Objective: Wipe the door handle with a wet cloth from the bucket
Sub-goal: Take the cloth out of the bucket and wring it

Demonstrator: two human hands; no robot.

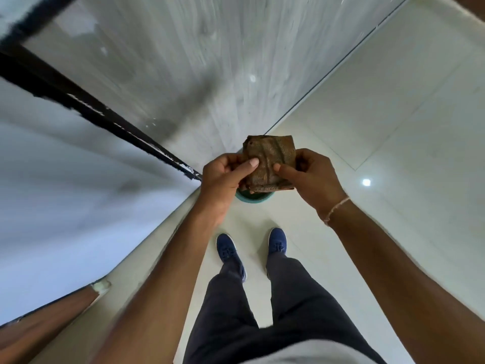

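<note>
Both hands, left hand (223,177) and right hand (312,177), pinch the folded brown cloth (267,164) right above the teal bucket (252,198), probably so drips fall back in, door handle not visible yet.

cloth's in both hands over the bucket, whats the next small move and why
Probably finish folding the cloth into a pad: left hand and right hand both pinch it above the bucket, and no door handle is in view yet.
</note>
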